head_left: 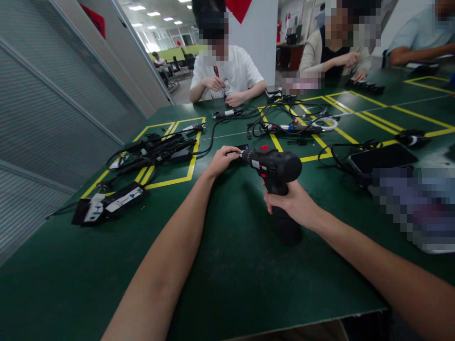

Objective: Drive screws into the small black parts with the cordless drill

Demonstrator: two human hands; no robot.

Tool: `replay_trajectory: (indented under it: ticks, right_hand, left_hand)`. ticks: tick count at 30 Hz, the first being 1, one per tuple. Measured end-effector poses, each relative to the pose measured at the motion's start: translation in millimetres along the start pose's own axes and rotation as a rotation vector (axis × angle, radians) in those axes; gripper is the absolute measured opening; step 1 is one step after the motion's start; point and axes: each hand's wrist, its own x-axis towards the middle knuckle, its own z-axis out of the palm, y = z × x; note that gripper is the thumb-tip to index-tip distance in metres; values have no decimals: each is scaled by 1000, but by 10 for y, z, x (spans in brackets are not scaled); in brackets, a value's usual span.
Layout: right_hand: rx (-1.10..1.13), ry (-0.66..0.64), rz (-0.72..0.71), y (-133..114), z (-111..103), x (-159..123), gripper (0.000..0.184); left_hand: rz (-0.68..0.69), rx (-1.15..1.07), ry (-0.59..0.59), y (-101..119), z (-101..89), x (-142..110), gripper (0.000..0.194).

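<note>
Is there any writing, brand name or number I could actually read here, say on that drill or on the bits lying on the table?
None can be read.
Drill, held by the right hand: a small white label, too small to read.
Black packs on the green table: white labels with blue marks, too blurred.
Left hand at the drill's tip: no text there.

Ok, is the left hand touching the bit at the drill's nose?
Touching. The head view shows the left hand with its fingertips pinched around the bit sticking out of the drill, no gap visible.
</note>
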Motion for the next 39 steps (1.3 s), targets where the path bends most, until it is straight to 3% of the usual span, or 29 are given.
replay_trajectory:
  ticks: [39]
  right_hand:
    - [14, -12, 3, -29, -2, -4, 5]
  left_hand:
    - [4, -5, -5, -9, -6, 2, 28]
